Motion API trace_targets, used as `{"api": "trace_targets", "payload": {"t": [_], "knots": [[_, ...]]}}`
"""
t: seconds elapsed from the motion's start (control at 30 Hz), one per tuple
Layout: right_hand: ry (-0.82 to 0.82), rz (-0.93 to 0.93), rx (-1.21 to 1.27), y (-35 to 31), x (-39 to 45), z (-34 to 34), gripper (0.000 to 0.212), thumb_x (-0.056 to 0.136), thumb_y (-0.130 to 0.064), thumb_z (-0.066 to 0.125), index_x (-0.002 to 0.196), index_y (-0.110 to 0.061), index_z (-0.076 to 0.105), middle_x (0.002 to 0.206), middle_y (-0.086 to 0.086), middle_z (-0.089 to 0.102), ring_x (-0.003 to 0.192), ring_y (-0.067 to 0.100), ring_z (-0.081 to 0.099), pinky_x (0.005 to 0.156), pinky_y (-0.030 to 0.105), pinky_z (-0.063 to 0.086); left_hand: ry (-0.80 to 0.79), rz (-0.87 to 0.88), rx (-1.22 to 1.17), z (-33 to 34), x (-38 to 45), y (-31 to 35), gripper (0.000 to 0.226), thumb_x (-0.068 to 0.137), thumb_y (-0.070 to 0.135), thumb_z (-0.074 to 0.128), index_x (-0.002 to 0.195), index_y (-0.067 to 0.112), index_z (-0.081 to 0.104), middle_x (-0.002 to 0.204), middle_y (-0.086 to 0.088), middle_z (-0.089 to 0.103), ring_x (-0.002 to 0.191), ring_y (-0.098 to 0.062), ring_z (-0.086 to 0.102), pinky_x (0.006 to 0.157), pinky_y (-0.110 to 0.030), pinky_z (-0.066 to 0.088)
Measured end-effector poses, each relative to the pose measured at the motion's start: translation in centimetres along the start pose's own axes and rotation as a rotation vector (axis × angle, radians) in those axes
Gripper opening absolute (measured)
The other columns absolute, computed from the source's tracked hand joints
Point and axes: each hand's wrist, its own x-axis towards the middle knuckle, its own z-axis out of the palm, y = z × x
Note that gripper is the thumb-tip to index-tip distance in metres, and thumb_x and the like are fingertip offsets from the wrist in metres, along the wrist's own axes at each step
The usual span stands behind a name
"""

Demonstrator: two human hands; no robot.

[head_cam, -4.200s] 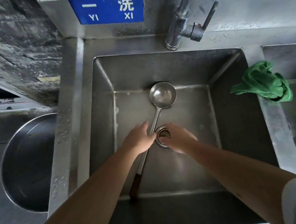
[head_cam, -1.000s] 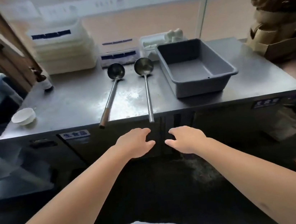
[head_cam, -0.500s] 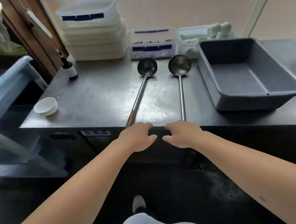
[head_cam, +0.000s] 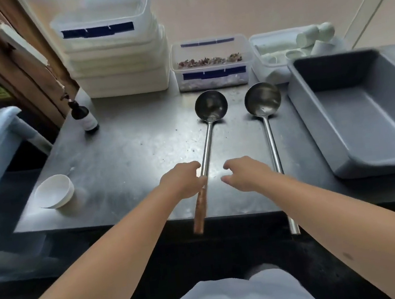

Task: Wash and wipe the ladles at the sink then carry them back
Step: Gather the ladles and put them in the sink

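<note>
- My left hand (head_cam: 183, 180) is at the wooden-handled steel ladle (head_cam: 208, 133), fingers curled beside the shaft where metal meets wood; thumb and fingertips look to be just touching it, not yet closed round.
- My right hand (head_cam: 246, 174) hovers between the two shafts, fingers loosely curled, holding nothing.
- Both ladles lie bowl-up on the scuffed stainless steel counter (head_cam: 129, 158), bowls toward the wall, handles pointing at me and overhanging the front edge. The all-steel ladle (head_cam: 267, 125) sits just right of my right hand, its shaft passing behind that wrist.
- To do this grab well, I reckon: wrap the left fully round the wood, the grippier part, and slide the right sideways onto the bare steel shaft, well up from the tip so the heavy bowl doesn't tip down.
- Lift level; the grey plastic tub (head_cam: 362, 115) stands close to the right-hand bowl, so go straight up, not sideways.
- Textures: polished, dished bowls with dull reflections, thin round shafts likely slick, speckled crumbs on the counter.
- Also about: a small white bowl (head_cam: 55, 192), a dark bottle (head_cam: 84, 116), stacked white lidded containers (head_cam: 113, 52).
</note>
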Motion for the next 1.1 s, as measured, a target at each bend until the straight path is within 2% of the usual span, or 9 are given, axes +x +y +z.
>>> {"api": "trace_targets", "payload": {"t": [0.17, 0.33, 0.47, 0.53, 0.67, 0.77, 0.9, 1.0, 1.1], "knots": [[-0.038, 0.002, 0.08, 0.6, 7.6, -0.5, 0.051, 0.093, -0.045, 0.05, 0.14, -0.024, 0.049, 0.138, 0.0, 0.055, 0.118, 0.022, 0.056, 0.083, 0.034, 0.048, -0.069, -0.048, -0.102, 0.1, 6.6, -0.7, 0.056, 0.093, 0.046, 0.047, 0.145, 0.024, 0.041, 0.142, -0.004, 0.052, 0.122, -0.025, 0.055, 0.095, -0.039, 0.049], [-0.141, 0.126, 0.493, 1.5, 15.1, -1.1, 0.054, 0.09, -0.037, 0.063, 0.138, -0.016, 0.052, 0.136, 0.003, 0.055, 0.114, 0.021, 0.058, 0.084, 0.028, 0.048, -0.129, -0.136, -0.234, 0.5, 12.6, -0.1, 0.05, 0.093, 0.04, 0.05, 0.139, 0.019, 0.046, 0.133, -0.007, 0.058, 0.112, -0.025, 0.06, 0.09, -0.036, 0.051], [-0.218, 0.309, 0.862, 1.9, 19.9, -0.1, 0.045, 0.086, -0.025, 0.065, 0.128, -0.016, 0.052, 0.101, 0.004, 0.06, 0.085, 0.021, 0.063, 0.073, 0.035, 0.054, -0.129, -0.204, -0.302, 1.4, 16.7, 0.4, 0.049, 0.093, 0.033, 0.053, 0.137, 0.014, 0.046, 0.13, -0.011, 0.058, 0.114, -0.027, 0.057, 0.086, -0.033, 0.046], [-0.24, 0.383, 1.016, 1.8, 21.5, 0.5, 0.032, 0.084, -0.02, 0.064, 0.113, -0.013, 0.054, 0.089, 0.005, 0.058, 0.076, 0.02, 0.058, 0.08, 0.038, 0.057, -0.129, -0.23, -0.324, 2.0, 18.0, 0.5, 0.046, 0.093, 0.031, 0.053, 0.134, 0.011, 0.048, 0.131, -0.012, 0.057, 0.117, -0.028, 0.055, 0.089, -0.032, 0.044], [-0.219, 0.443, 1.105, 1.5, 23.8, 1.4, 0.01, 0.082, -0.016, 0.063, 0.085, -0.011, 0.056, 0.088, 0.012, 0.068, 0.085, 0.025, 0.071, 0.087, 0.044, 0.059, -0.127, -0.271, -0.377, 3.3, 20.1, 0.5, 0.032, 0.092, 0.026, 0.055, 0.119, 0.01, 0.057, 0.12, -0.012, 0.063, 0.108, -0.027, 0.057, 0.082, -0.031, 0.044], [-0.167, 0.441, 1.101, 1.5, 25.4, 2.3, 0.008, 0.078, -0.015, 0.062, 0.083, -0.011, 0.057, 0.095, 0.019, 0.071, 0.085, 0.031, 0.073, 0.079, 0.047, 0.061, -0.109, -0.303, -0.426, 3.8, 21.0, 0.2, 0.025, 0.088, 0.023, 0.059, 0.111, 0.012, 0.06, 0.108, -0.008, 0.065, 0.096, -0.024, 0.059, 0.073, -0.029, 0.042], [-0.159, 0.467, 1.098, 1.5, 26.5, 2.4, 0.003, 0.086, -0.011, 0.062, 0.088, -0.011, 0.063, 0.092, 0.017, 0.07, 0.081, 0.029, 0.073, 0.065, 0.034, 0.06, -0.14, -0.306, -0.424, 3.5, 21.9, 0.1, 0.017, 0.084, 0.023, 0.061, 0.099, 0.014, 0.06, 0.094, -0.006, 0.064, 0.082, -0.022, 0.057, 0.063, -0.029, 0.04], [-0.158, 0.454, 1.095, 1.3, 27.0, 2.7, 0.006, 0.087, -0.012, 0.065, 0.082, -0.011, 0.062, 0.087, 0.016, 0.069, 0.081, 0.03, 0.072, 0.072, 0.041, 0.061, -0.206, -0.277, -0.455, 2.8, 22.2, 0.1, 0.017, 0.083, 0.022, 0.061, 0.097, 0.013, 0.06, 0.087, -0.005, 0.062, 0.074, -0.023, 0.06, 0.065, -0.035, 0.053], [-0.163, 0.461, 1.153, 1.1, 27.2, 2.6, 0.007, 0.088, -0.009, 0.066, 0.083, -0.007, 0.061, 0.086, 0.016, 0.066, 0.084, 0.031, 0.07, 0.079, 0.047, 0.061, -0.252, -0.264, -0.508, 2.1, 22.3, 0.0, 0.009, 0.083, 0.016, 0.058, 0.091, 0.012, 0.059, 0.075, -0.004, 0.058, 0.06, -0.019, 0.058, 0.055, -0.031, 0.053]]}}
